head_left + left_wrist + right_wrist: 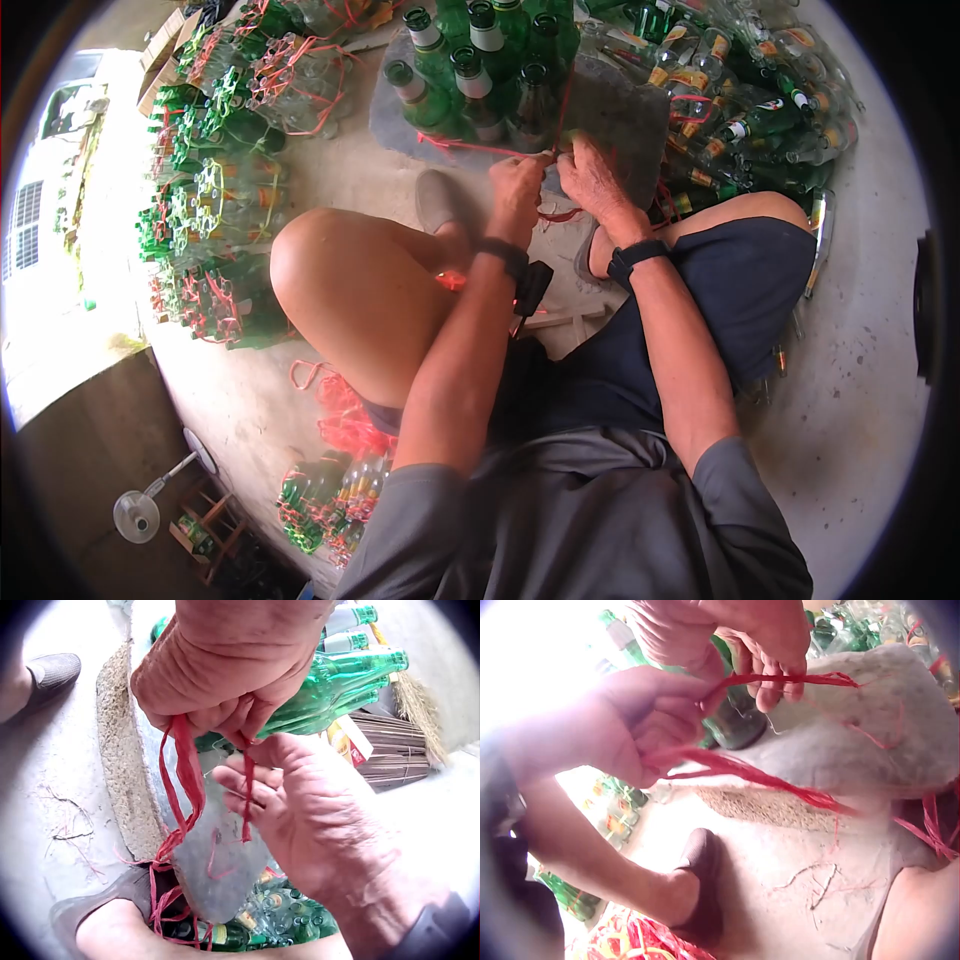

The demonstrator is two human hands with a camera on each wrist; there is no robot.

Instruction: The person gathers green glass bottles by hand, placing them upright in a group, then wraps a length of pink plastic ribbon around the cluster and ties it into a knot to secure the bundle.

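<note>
Green bottles point(428, 108) stand grouped on a grey slab point(630, 120), with red twine point(470, 147) around their lower part. At the near side of the group both hands meet. My left hand point(517, 195) point(225, 664) point(607, 724) grips red strands point(189, 780) point(757, 776) in curled fingers. My right hand point(598, 185) point(322, 810) point(727, 634) pinches the twine beside the left fingertips, its other fingers loosely bent. A short twine end point(247, 802) point(802, 678) passes by those fingers. The pinch itself is partly hidden.
Bundled bottles point(235, 195) stand at the left, and a heap of bottles point(760, 90) lies at the right. Loose red twine point(350, 410) is beside the left leg. Feet in dark shoes point(56, 675) point(705, 870) rest near the slab. A fan point(137, 515) stands lower left.
</note>
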